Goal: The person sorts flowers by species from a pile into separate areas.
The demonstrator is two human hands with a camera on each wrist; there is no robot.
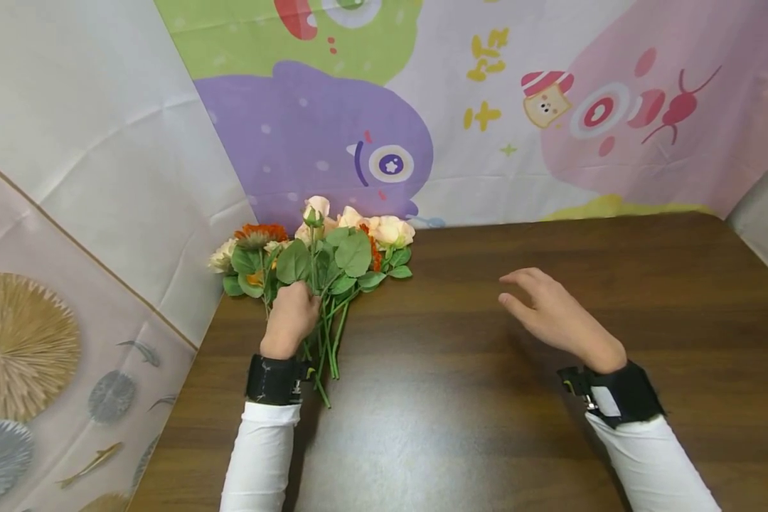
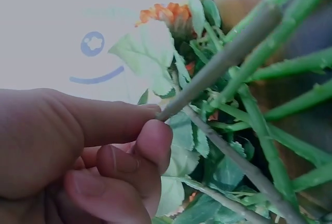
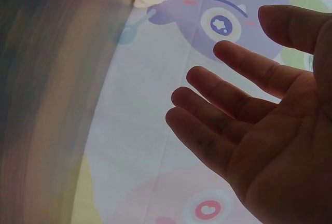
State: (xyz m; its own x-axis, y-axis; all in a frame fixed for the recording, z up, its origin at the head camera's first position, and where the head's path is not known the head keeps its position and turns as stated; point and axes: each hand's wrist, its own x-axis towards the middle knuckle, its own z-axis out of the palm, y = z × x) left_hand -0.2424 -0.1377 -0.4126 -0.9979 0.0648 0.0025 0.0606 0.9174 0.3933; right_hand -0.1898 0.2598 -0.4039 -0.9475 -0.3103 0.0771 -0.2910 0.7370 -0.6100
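A bunch of flowers with cream-pink roses (image 1: 392, 232), orange blooms (image 1: 260, 235) and green leaves (image 1: 353, 254) lies at the table's back left. Its bare green stems (image 1: 339, 341) point toward the front. My left hand (image 1: 292, 320) is over the stems, and in the left wrist view its thumb and forefinger pinch a greyish flower stem (image 2: 218, 64). I cannot tell which bloom tops that stem. Apart from the flowers, my right hand (image 1: 560, 313) hovers above the table's right half, fingers loosely extended, palm bare in the right wrist view.
The brown wooden table (image 1: 461, 398) reaches back to a cartoon-printed cloth (image 1: 486, 163). On the left side hangs another printed cloth (image 1: 96, 313), close beside the flowers. Black straps (image 1: 275, 380) circle both wrists over white sleeves.
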